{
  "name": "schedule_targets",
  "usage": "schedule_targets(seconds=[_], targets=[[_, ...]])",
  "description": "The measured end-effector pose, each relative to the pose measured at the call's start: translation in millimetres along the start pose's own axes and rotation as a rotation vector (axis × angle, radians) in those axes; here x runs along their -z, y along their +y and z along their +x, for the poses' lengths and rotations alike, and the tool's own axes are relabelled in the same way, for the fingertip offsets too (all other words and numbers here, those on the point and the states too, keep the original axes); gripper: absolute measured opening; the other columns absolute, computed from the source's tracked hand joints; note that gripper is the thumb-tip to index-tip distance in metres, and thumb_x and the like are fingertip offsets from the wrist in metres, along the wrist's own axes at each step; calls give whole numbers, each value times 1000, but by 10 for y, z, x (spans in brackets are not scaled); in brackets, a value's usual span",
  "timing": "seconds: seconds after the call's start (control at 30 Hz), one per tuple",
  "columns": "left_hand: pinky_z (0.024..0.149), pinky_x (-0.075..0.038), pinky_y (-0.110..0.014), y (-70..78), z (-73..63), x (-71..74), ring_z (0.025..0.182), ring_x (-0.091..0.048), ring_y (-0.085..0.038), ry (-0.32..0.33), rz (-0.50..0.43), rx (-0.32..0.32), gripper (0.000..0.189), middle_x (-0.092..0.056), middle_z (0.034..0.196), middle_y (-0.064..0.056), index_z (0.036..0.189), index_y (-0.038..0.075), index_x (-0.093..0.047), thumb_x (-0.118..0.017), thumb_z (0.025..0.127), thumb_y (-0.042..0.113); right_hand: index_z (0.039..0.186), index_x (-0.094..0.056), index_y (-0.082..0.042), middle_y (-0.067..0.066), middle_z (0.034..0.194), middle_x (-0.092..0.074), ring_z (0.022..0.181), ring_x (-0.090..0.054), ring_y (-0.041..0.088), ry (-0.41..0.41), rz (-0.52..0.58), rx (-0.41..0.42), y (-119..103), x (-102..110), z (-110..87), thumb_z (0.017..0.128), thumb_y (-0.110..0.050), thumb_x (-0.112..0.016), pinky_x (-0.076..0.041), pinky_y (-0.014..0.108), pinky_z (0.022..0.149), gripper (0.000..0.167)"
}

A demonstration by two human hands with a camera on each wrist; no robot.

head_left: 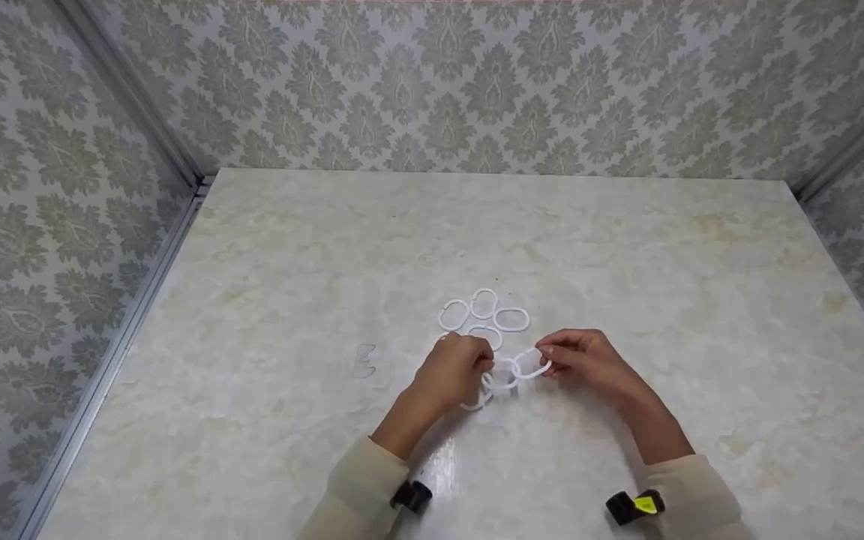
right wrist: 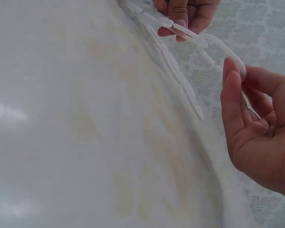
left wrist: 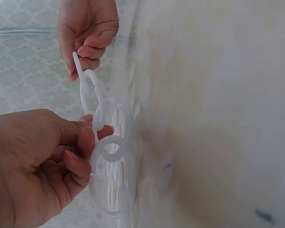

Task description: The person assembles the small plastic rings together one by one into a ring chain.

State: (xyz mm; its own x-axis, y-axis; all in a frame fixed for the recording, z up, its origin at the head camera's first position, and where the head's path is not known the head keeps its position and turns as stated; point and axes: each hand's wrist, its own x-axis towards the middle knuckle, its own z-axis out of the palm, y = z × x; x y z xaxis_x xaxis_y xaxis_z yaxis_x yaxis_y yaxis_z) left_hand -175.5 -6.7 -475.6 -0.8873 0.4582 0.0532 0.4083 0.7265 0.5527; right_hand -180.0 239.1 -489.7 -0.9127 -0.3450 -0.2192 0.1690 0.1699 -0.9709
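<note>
White oval plastic links are joined into a short chain between the two hands. The left hand (head_left: pixel 449 373) pinches the middle link (head_left: pixel 503 386) between thumb and fingers. At the chain's right end, the right hand (head_left: pixel 588 362) pinches the end link (head_left: pixel 533 376) with its thumb and fingertips. Another joined link (head_left: pixel 475 408) hangs below the left hand, partly covered by it. In the left wrist view, a curved link (left wrist: pixel 112 157) dangles beside the left fingertips. The right wrist view shows the end link (right wrist: pixel 230 51) stretched from the right fingertips toward the left hand.
Several loose white links (head_left: pixel 512 330) lie on the marbled table (head_left: pixel 312 247) just beyond the hands; the left hand partly hides one. A small clear plastic piece (head_left: pixel 362 361) with a notched edge lies left of the left hand. Patterned walls (head_left: pixel 477 90) border the table.
</note>
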Motion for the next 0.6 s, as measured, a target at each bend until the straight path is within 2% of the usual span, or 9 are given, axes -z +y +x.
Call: schedule_targets(seconds=[0.2, 0.3, 0.43, 0.53, 0.6], targets=[[67, -47, -24, -17, 2, -13, 70, -53, -11, 19, 13, -27, 13, -75, 81, -2, 85, 7, -77, -68, 90, 0, 114, -68, 11, -11, 82, -73, 73, -71, 1, -28, 28, -8, 0, 32, -33, 100, -11, -61, -57, 18, 70, 26], [65, -44, -23, -13, 6, -21, 68, -49, -10, 16, 14, -23, 16, -73, 78, -2, 83, 8, -76, -66, 90, -2, 113, -68, 10, -11, 82, -73, 73, -70, 1, -35, 45, 4, 6, 27, -39, 100, -9, -60, -57, 18, 70, 24], [67, -47, -26, 5, 7, -29, 68, -51, -10, 10, 19, -7, 15, -74, 78, -2, 86, 8, -78, -66, 91, 0, 113, -69, 9, -10, 81, -73, 72, -70, 1, -20, 54, -4, 14, 16, -41, 100, -9, -61, -57, 18, 68, 24], [65, -46, -26, 43, -2, -28, 68, -52, -11, 10, -20, 26, 12, -74, 79, -2, 91, 8, -79, -67, 93, 5, 113, -69, 9, -10, 80, -74, 70, -70, 1, -10, 59, -22, 5, 7, -44, 100, -11, -61, -57, 18, 67, 25], [65, -45, -24, 80, -13, -24, 69, -53, -10, 31, -51, 19, 12, -75, 81, -2, 94, 8, -79, -67, 94, 7, 112, -70, 8, -9, 79, -74, 70, -70, 1, -16, 74, -31, 0, 3, -44, 101, -11, -60, -57, 18, 68, 24]])
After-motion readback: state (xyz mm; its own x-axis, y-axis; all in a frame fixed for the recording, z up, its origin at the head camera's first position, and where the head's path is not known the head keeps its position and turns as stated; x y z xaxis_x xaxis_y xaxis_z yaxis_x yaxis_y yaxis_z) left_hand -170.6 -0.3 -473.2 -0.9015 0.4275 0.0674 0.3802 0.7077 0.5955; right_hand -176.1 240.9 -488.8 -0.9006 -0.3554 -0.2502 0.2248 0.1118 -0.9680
